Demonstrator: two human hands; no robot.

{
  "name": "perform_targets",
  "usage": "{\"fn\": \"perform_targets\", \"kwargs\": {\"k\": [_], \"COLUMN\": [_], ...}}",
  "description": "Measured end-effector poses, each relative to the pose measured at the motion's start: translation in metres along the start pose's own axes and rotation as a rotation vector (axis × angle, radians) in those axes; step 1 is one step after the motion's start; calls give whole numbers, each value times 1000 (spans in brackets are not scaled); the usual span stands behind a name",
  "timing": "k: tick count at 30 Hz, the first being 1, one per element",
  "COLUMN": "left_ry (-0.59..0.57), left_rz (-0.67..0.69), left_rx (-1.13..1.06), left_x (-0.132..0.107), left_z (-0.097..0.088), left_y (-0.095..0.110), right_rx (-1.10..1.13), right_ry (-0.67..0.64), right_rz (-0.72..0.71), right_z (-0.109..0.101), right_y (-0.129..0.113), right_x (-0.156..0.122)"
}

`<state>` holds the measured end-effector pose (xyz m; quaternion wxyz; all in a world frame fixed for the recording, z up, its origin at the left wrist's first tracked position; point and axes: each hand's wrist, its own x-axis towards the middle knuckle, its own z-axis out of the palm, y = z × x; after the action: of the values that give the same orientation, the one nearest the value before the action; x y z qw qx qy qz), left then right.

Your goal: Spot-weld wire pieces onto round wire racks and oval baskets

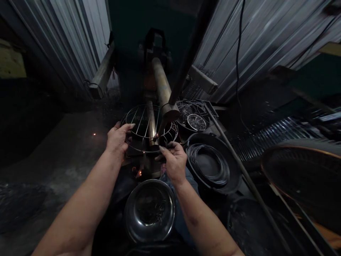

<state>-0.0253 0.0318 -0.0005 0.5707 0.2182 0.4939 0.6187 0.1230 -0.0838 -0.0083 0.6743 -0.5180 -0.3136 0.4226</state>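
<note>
Between both hands, round wire rack (pixel 138 119) sits against welder arm (pixel 162 87) — left hand (pixel 116 139) gripping rim to steady it, right hand (pixel 173 163) pinching wire (pixel 163 145) at joint.

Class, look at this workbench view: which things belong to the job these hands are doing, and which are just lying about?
In the job: round wire rack, left hand on it, right hand gripping it.

Lying about: steel bowl, black pan of coiled wire, corrugated metal wall.

Shiny wire rack (pixel 140 122), glossy steel bowl (pixel 130 209), ridged metal sheeting (pixel 266 46)
</note>
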Motion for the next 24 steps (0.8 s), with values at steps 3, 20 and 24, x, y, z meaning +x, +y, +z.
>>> {"fn": "perform_targets", "kwargs": {"k": [3, 20, 24], "left_ry": [1, -8, -7], "left_rz": [-34, 126, 169], "left_rx": [-2, -132, -171], "left_x": [4, -39, -56], "left_z": [-1, -2, 5], "left_y": [2, -8, -11], "right_rx": [14, -226, -166], "right_ry": [-38, -94, -70], "right_rz": [44, -34, 19], "right_z": [0, 14, 8], "right_y": [1, 5, 8], "right_x": [1, -5, -1]}}
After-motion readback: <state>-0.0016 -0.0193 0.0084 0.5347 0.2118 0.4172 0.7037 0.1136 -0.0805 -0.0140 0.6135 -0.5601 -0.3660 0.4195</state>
